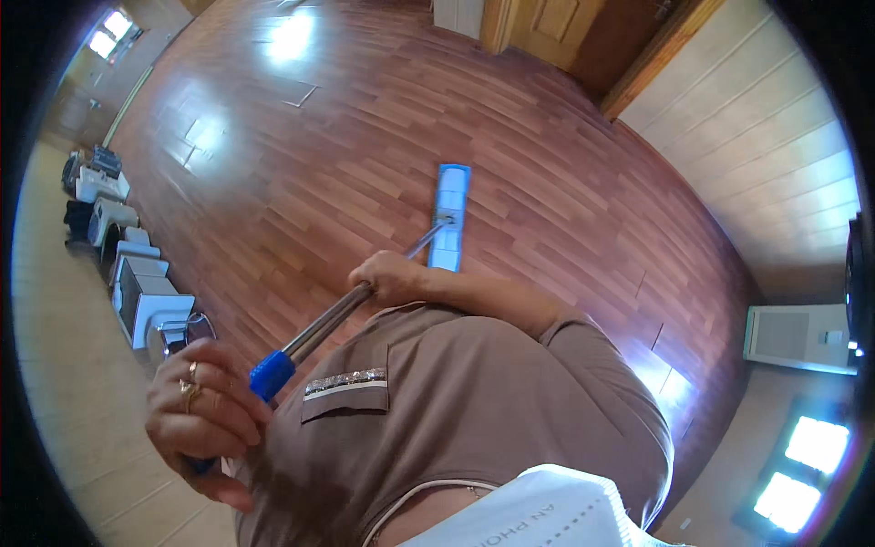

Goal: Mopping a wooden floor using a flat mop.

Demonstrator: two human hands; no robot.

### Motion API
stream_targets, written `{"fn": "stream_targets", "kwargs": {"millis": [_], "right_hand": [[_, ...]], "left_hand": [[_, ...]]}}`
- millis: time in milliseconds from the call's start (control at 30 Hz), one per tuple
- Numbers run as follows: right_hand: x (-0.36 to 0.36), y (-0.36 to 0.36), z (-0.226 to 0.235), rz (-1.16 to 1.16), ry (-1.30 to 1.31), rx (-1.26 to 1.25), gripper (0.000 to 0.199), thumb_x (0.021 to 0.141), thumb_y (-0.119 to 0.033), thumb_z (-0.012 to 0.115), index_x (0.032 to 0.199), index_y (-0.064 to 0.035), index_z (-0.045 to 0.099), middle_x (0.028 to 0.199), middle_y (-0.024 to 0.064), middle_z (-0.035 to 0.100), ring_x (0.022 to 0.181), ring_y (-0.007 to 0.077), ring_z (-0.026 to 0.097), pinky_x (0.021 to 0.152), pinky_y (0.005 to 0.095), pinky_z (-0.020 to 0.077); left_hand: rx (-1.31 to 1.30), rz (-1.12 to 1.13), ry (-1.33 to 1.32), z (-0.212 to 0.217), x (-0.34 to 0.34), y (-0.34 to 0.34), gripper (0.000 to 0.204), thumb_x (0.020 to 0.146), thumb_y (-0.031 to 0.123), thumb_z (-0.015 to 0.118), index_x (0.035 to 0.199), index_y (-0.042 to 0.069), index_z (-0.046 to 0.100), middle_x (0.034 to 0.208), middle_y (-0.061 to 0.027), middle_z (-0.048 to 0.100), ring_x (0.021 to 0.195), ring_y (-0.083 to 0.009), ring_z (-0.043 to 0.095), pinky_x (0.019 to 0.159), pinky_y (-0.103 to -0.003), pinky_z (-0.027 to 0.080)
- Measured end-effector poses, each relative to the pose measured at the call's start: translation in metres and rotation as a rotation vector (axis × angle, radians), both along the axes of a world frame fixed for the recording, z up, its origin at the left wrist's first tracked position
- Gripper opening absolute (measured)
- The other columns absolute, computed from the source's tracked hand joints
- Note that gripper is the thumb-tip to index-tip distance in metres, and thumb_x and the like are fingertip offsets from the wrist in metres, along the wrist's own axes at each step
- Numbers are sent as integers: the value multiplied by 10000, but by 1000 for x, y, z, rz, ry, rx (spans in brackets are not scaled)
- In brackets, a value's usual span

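Observation:
I hold a flat mop with both hands. Its blue and white mop head (451, 215) lies flat on the red-brown wooden floor (346, 137) ahead of me. A metal pole (319, 328) runs back from it to a blue grip (272, 374). My right hand (392, 278) is closed around the middle of the pole. At the pole's upper end, at the lower left of the view, my left hand (202, 419), wearing rings, is wrapped around the blue grip. My brown shirt (474, 410) fills the lower middle.
A row of white and grey seats or units (137, 283) lines the left wall. A white box-shaped unit (795, 335) stands by the pale panelled wall on the right. A wooden door (556, 27) is at the far end. Window light reflects off the floor.

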State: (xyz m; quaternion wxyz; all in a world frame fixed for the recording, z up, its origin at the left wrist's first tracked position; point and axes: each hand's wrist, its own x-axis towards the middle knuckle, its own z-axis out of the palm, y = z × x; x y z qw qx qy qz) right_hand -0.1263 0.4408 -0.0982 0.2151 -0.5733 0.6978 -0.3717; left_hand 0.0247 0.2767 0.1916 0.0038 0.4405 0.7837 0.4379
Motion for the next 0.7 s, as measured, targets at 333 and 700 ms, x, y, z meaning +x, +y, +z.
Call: {"fn": "stream_targets", "kwargs": {"millis": [333,700], "right_hand": [[-2,-63,-26,117,160,-88,56,634,-174,634,651,-138,594,699,123,619,713,362,608,614,471,466],[-65,54,-73,-257,194,117,100,694,-207,616,659,-115,600,722,142,624,737,363,609,641,469,477]], "left_hand": [[26,172,141,-35,26,-12,386,710,407,788,654,130,526,650,5,607,629,-195,644,637,-359,434],[389,121,98,-127,-35,48,266,678,265,778,680,93,575,678,-37,618,656,-246,631,718,-428,432]]}}
